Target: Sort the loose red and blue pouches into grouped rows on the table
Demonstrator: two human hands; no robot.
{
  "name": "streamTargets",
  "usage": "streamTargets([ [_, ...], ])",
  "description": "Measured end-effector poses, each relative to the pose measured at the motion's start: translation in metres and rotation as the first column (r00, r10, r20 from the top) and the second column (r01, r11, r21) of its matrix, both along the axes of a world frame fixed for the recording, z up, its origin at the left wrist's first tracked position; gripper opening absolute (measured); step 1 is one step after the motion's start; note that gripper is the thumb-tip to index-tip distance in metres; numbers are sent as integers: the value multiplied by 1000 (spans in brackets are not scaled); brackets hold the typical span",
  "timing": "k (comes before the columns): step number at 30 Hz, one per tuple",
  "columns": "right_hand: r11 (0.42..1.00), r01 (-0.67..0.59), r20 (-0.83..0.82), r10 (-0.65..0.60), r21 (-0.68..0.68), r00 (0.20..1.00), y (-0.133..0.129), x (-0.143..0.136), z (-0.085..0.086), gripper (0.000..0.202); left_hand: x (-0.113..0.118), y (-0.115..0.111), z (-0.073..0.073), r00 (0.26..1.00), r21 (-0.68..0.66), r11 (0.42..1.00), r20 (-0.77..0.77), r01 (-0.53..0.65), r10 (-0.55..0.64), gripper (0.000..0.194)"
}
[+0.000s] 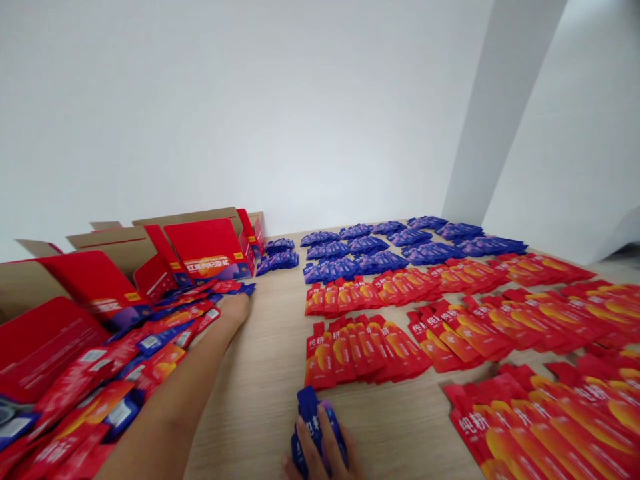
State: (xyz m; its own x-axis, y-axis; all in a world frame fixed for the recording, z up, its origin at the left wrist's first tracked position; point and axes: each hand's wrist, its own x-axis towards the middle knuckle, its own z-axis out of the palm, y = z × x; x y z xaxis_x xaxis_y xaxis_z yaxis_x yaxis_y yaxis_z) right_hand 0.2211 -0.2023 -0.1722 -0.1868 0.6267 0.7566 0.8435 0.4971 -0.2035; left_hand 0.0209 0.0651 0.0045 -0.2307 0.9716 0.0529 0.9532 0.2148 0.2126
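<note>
My left hand (237, 308) reaches to the far end of a loose pile of red and blue sachets (150, 343). It is beside a blue sachet there; its fingertips are hidden behind the back of the hand. At the bottom centre, my right hand (325, 450) has its fingers over blue sachets (309, 417) on the table (265, 373), gripping them. Fanned red sachets (360, 350) lie just beyond the right hand, in rows that run to the right. Farther back are rows of fanned blue sachets (330, 269).
Open red cartons (205, 248) with raised flaps line the left side, behind the loose pile. A small group of blue sachets (277, 260) lies near the back edge. A white wall (310, 120) rises behind the table.
</note>
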Motion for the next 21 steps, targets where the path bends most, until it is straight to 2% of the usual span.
streamTargets([
  [2,999,-9,21,8,47,1000,0,2,1,43,4,-17,4,998,67,997,53,27,-31,28],
  [4,995,-96,88,96,-1,991,-4,11,16,41,7,-39,9,990,160,986,120,55,-74,22],
  [6,979,-204,146,205,-21,968,-10,24,44,38,13,-63,14,971,263,962,199,77,-132,25],
  [7,968,-240,171,250,-76,953,-13,32,62,40,18,-76,17,955,309,947,243,90,-170,29],
  [8,952,-266,161,290,-153,943,-16,40,82,44,25,-90,18,935,347,932,284,104,-210,32],
  [10,878,-331,25,361,-347,932,-18,55,119,60,43,-120,20,881,395,908,370,140,-296,37],
  [12,819,-326,-226,244,-472,943,-14,69,149,56,70,-152,21,754,394,903,538,169,-376,43],
  [14,758,-366,-461,98,-539,882,-6,80,166,47,102,-182,21,395,338,926,837,170,-379,44],
  [16,682,-485,-612,71,-547,788,3,87,173,38,133,-206,21,171,303,937,928,173,-332,36],
  [18,624,-570,-698,53,-534,714,9,91,173,43,157,-221,21,65,311,936,943,166,-325,29],
  [21,643,-600,-756,51,-475,653,12,95,174,49,173,-230,20,-2,314,935,948,166,-318,25],
])
